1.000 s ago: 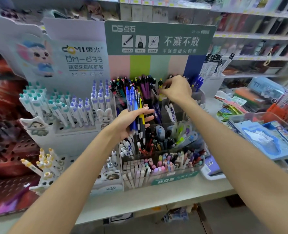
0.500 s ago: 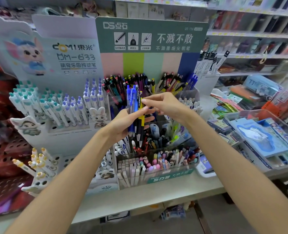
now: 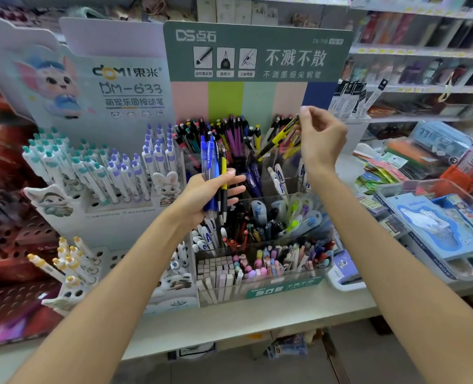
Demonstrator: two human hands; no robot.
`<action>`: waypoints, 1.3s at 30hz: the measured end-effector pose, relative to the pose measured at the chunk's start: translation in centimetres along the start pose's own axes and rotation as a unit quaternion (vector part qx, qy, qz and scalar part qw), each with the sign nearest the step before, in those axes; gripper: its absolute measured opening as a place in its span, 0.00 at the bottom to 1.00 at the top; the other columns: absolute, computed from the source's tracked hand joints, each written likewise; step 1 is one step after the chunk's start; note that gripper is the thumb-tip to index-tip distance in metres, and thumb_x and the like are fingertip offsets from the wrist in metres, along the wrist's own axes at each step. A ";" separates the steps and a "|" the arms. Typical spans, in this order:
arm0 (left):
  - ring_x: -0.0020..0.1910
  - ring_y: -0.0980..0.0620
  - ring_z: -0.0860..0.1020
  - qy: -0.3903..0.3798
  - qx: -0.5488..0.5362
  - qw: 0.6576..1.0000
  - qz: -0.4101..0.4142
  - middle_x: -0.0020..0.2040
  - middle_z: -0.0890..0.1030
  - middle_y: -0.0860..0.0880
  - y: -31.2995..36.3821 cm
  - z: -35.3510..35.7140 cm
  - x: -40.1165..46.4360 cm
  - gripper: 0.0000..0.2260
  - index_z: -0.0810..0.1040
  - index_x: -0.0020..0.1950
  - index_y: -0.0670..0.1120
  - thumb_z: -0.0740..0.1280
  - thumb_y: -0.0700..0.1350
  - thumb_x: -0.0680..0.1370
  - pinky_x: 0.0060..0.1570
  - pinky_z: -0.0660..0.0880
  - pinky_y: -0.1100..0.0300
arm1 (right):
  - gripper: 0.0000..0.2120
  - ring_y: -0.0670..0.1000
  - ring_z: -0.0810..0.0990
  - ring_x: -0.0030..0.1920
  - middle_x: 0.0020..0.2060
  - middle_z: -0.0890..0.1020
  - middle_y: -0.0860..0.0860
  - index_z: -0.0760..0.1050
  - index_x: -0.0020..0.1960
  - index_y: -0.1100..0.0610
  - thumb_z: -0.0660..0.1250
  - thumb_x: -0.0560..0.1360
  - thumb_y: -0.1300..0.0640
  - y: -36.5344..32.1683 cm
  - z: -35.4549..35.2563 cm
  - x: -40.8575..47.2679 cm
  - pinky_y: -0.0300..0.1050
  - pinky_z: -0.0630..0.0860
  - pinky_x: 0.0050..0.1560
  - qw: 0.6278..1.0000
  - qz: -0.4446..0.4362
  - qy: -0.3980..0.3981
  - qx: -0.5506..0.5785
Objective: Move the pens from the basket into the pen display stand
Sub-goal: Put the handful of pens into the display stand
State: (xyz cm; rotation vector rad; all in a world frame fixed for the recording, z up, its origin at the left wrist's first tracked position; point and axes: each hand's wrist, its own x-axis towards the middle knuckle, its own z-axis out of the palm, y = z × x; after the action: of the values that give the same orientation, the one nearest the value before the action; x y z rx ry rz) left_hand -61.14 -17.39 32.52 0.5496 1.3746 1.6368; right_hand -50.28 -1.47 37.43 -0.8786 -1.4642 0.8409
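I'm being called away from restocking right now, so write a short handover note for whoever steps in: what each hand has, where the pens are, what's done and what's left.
Left hand: grips a small upright bunch of blue and yellow-black click pens, in front of the clear tiered plastic pen display stand.
Right hand: pinches one yellow-and-black pen by its top, tilted over the stand's back-right compartment, not yet let go.
Done: the stand's tiers already hold many pens.
Left: drop this pen in, then place the left hand's bunch. The basket is not in view.
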 end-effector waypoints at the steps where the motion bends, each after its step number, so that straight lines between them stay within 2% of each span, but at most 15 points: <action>1: 0.49 0.51 0.84 -0.001 0.000 1.000 -0.001 0.52 0.84 0.47 0.0 0.0 0.0 0.14 0.75 0.62 0.41 0.66 0.44 0.79 0.42 0.81 0.60 | 0.08 0.42 0.80 0.39 0.40 0.83 0.46 0.82 0.51 0.58 0.68 0.76 0.56 0.1 0.6 -0.3 0.34 0.78 0.45 0.999 -0.028 -0.029 -0.022; 5: 0.49 0.52 0.84 -0.011 0.004 1.000 -0.004 0.52 0.84 0.48 0.2 0.0 -0.3 0.12 0.76 0.61 0.42 0.66 0.44 0.79 0.43 0.81 0.60 | 0.08 0.41 0.81 0.37 0.38 0.83 0.46 0.83 0.49 0.58 0.68 0.75 0.55 0.0 2.2 -0.7 0.37 0.79 0.45 0.993 -0.082 -0.082 -0.036; 8: 0.49 0.53 0.84 -0.020 0.006 1.000 -0.006 0.50 0.85 0.50 0.5 -0.4 -0.4 0.09 0.76 0.57 0.44 0.66 0.44 0.79 0.43 0.81 0.60 | 0.07 0.37 0.78 0.34 0.38 0.83 0.46 0.83 0.48 0.58 0.68 0.75 0.56 -1.2 2.4 -0.2 0.31 0.75 0.40 0.992 -0.120 -0.040 0.006; 11: 0.49 0.53 0.84 -0.023 0.002 1.000 -0.007 0.49 0.85 0.51 0.7 -0.8 -0.4 0.07 0.76 0.56 0.46 0.65 0.45 0.79 0.42 0.81 0.61 | 0.08 0.40 0.79 0.34 0.37 0.83 0.46 0.82 0.48 0.58 0.67 0.76 0.56 -1.8 2.6 0.0 0.32 0.75 0.39 0.987 -0.161 -0.008 0.020; 14: 0.49 0.53 0.84 -0.021 -0.008 1.000 -0.010 0.49 0.85 0.50 0.6 -1.0 -0.6 0.08 0.76 0.56 0.45 0.65 0.45 0.79 0.42 0.81 0.61 | 0.09 0.43 0.80 0.37 0.39 0.84 0.47 0.83 0.49 0.58 0.68 0.76 0.55 -0.6 3.3 -0.4 0.38 0.78 0.44 0.984 -0.157 -0.067 -0.053; 17: 0.49 0.54 0.84 -0.018 -0.011 1.000 -0.010 0.48 0.85 0.50 0.6 -0.8 -0.6 0.10 0.76 0.59 0.44 0.66 0.45 0.79 0.42 0.81 0.60 | 0.12 0.51 0.83 0.44 0.44 0.86 0.52 0.83 0.52 0.57 0.68 0.75 0.51 0.8 3.7 -0.2 0.47 0.78 0.51 0.975 -0.108 -0.134 -0.138; 21: 0.46 0.55 0.84 -0.014 -0.005 1.000 -0.009 0.48 0.85 0.51 0.8 -0.5 -0.6 0.10 0.77 0.58 0.45 0.66 0.46 0.78 0.42 0.81 0.60 | 0.13 0.54 0.77 0.55 0.53 0.81 0.51 0.82 0.55 0.49 0.66 0.76 0.46 0.5 4.0 0.8 0.44 0.72 0.49 0.925 -0.115 -0.200 -0.301; 25: 0.43 0.56 0.84 -0.019 -0.003 1.000 -0.015 0.46 0.85 0.51 0.6 0.0 -0.6 0.09 0.78 0.57 0.46 0.66 0.45 0.78 0.41 0.81 0.60 | 0.12 0.57 0.74 0.58 0.55 0.78 0.53 0.81 0.56 0.48 0.68 0.74 0.47 -0.2 4.9 2.2 0.48 0.73 0.53 0.892 -0.121 -0.252 -0.356; 28: 0.44 0.56 0.84 -0.023 -0.008 1.000 -0.019 0.47 0.85 0.51 0.3 0.2 -0.7 0.10 0.77 0.59 0.45 0.66 0.46 0.78 0.41 0.81 0.60 | 0.13 0.54 0.74 0.57 0.52 0.78 0.52 0.80 0.57 0.49 0.68 0.74 0.53 -0.1 4.1 1.6 0.44 0.71 0.53 0.924 -0.115 -0.241 -0.275; 30: 0.44 0.56 0.84 -0.025 -0.009 0.999 -0.020 0.47 0.86 0.51 0.1 0.3 -0.6 0.11 0.77 0.59 0.45 0.67 0.46 0.78 0.41 0.81 0.60 | 0.10 0.51 0.76 0.51 0.47 0.79 0.50 0.81 0.54 0.51 0.67 0.75 0.54 -0.4 3.2 0.0 0.42 0.71 0.49 0.953 -0.133 -0.181 -0.202; 31: 0.44 0.56 0.84 -0.025 -0.009 0.999 -0.019 0.47 0.86 0.51 -0.1 0.3 -0.6 0.10 0.78 0.58 0.46 0.67 0.46 0.78 0.42 0.81 0.60 | 0.08 0.49 0.77 0.48 0.44 0.80 0.49 0.81 0.53 0.51 0.67 0.75 0.53 -0.5 2.8 -0.9 0.42 0.72 0.48 0.958 -0.128 -0.180 -0.182; 33: 0.43 0.57 0.84 -0.027 -0.008 0.999 -0.016 0.46 0.86 0.51 -0.1 0.6 -0.6 0.09 0.79 0.56 0.46 0.67 0.46 0.78 0.41 0.81 0.61 | 0.11 0.43 0.78 0.43 0.42 0.82 0.47 0.82 0.52 0.53 0.68 0.75 0.48 -1.0 2.3 -2.5 0.38 0.74 0.45 0.945 -0.065 -0.279 -0.161; 35: 0.42 0.56 0.84 -0.028 -0.005 1.000 -0.010 0.46 0.85 0.50 -0.1 1.1 -0.6 0.10 0.78 0.57 0.45 0.67 0.46 0.78 0.40 0.81 0.61 | 0.15 0.40 0.78 0.46 0.45 0.83 0.47 0.83 0.53 0.55 0.68 0.74 0.45 -1.3 1.7 -3.6 0.34 0.72 0.47 0.909 0.031 -0.392 -0.137; 37: 0.44 0.55 0.84 -0.035 0.003 0.999 -0.002 0.47 0.85 0.49 0.1 1.5 -0.6 0.11 0.78 0.59 0.44 0.66 0.46 0.78 0.40 0.80 0.62 | 0.14 0.37 0.79 0.44 0.44 0.84 0.47 0.83 0.53 0.56 0.70 0.74 0.47 -1.2 1.3 -3.9 0.33 0.72 0.47 0.904 0.060 -0.410 -0.104; 39: 0.47 0.54 0.84 -0.048 0.013 0.999 0.006 0.48 0.85 0.49 0.2 2.0 -0.6 0.12 0.77 0.60 0.44 0.64 0.47 0.79 0.41 0.80 0.62 | 0.11 0.34 0.77 0.35 0.37 0.82 0.44 0.82 0.50 0.57 0.69 0.75 0.51 -1.1 0.7 -3.8 0.29 0.71 0.39 0.915 0.078 -0.393 -0.050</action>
State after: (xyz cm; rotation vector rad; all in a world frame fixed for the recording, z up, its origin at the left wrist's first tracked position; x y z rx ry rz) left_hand -59.32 -16.79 33.36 0.6447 1.3250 1.5846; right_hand -50.88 -5.40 36.66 -0.7672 -2.1653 1.3449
